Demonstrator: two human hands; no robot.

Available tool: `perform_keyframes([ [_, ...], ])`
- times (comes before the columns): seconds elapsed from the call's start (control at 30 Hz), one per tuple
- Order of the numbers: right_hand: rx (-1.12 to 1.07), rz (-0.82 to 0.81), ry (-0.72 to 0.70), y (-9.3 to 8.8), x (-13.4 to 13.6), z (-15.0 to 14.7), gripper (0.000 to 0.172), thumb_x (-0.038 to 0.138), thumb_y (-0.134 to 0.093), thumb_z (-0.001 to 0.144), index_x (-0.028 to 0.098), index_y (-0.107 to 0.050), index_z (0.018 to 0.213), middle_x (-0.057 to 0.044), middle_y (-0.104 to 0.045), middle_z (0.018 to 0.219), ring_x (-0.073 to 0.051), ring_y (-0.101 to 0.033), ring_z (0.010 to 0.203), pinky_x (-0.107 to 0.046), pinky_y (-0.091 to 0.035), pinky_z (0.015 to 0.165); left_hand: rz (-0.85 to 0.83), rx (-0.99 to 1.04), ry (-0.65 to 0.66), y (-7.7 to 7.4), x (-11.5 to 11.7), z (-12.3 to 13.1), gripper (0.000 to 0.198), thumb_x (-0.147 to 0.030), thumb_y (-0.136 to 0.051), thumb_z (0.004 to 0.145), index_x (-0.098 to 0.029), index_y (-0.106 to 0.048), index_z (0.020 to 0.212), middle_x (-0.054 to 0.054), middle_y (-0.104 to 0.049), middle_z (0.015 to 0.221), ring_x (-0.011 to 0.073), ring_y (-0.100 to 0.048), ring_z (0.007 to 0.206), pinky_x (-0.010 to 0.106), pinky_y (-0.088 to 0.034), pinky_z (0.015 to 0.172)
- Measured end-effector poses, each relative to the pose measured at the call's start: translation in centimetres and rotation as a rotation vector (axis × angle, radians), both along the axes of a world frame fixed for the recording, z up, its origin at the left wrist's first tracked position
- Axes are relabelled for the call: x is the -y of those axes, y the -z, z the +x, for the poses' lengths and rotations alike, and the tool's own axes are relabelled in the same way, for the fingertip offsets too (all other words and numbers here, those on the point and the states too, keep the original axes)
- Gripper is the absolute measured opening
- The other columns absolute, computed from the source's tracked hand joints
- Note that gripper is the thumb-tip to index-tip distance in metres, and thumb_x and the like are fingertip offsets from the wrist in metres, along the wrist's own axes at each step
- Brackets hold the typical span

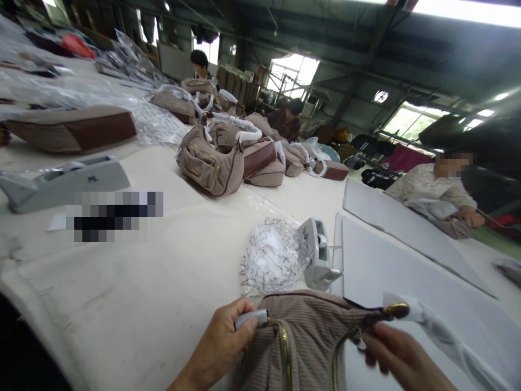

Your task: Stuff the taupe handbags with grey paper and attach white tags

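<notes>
A taupe ribbed handbag (313,326) with gold zippers lies in front of me at the bottom of the head view. My left hand (228,339) pinches a pale, wrapped pull tab (251,319) with a dark end, beside the gold zipper. At the bag's upper right corner, my right hand (391,347) has its fingers curled by the small metal hardware (358,338), slightly blurred. A gold strap fitting (395,310) sits just above those fingers. From it runs the handbag strap (451,342), wrapped in white, off to the right.
Ahead lie a clear bag of white paper pieces (272,255) and a grey tape dispenser (317,255). Another grey dispenser (93,176) stands left. Several taupe handbags (211,157) are piled further back. Pale boards (382,266) cover the right side. A co-worker (427,190) sits beyond them.
</notes>
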State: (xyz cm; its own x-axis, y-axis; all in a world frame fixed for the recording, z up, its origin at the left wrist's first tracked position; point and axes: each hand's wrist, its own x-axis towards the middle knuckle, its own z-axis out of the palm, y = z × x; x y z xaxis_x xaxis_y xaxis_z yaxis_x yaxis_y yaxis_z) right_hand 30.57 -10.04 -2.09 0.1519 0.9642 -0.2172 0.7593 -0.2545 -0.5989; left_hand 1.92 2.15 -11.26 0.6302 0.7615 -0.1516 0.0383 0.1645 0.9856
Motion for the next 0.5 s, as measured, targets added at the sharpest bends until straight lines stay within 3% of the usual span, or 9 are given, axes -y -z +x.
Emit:
perform_keyframes([
  [0.07, -0.054, 0.096, 0.538, 1.0, -3.0, 3.9, 0.034, 0.049, -0.053, 0.075, 0.018, -0.067, 0.078, -0.009, -0.066, 0.072, -0.022, -0.064, 0.068, -0.025, -0.048, 0.051, -0.047, 0.026, -0.002, 0.3, 0.3, 0.3, 0.026, -0.041, -0.051, 0.082, -0.016, -0.051, 0.075, -0.005, -0.044, 0.062, 0.0100, -0.044, 0.053, 0.021, -0.037, 0.051],
  [0.13, -0.088, 0.098, 0.670, 2.4, -6.4, 6.6, 0.037, 0.049, -0.056, 0.069, 0.017, -0.068, 0.084, -0.012, -0.067, 0.087, -0.026, -0.063, 0.087, -0.027, -0.049, 0.060, -0.063, 0.030, -0.020, 0.4, 0.5, 0.7, 0.028, -0.042, -0.052, 0.081, -0.016, -0.051, 0.074, -0.005, -0.043, 0.061, 0.0092, -0.043, 0.052, 0.020, -0.037, 0.050],
  [0.27, -0.160, 0.013, 0.658, 4.5, -10.5, 8.4, 0.037, 0.050, -0.061, 0.064, 0.017, -0.069, 0.080, -0.009, -0.067, 0.091, -0.025, -0.059, 0.093, -0.028, -0.046, 0.062, -0.080, 0.031, -0.049, 0.2, 0.8, 0.9, 0.030, -0.045, -0.054, 0.081, -0.015, -0.053, 0.074, -0.005, -0.043, 0.060, 0.0088, -0.042, 0.051, 0.019, -0.037, 0.049],
  [0.5, -0.303, -0.060, 0.625, 4.6, -11.5, 8.2, 0.026, 0.040, -0.063, 0.075, 0.015, -0.063, 0.082, -0.005, -0.065, 0.090, -0.015, -0.059, 0.078, -0.028, -0.047, 0.065, -0.081, 0.015, -0.081, 0.2, 1.0, 0.8, 0.030, -0.045, -0.055, 0.081, -0.015, -0.052, 0.073, -0.005, -0.044, 0.058, 0.0086, -0.042, 0.051, 0.019, -0.037, 0.050],
])
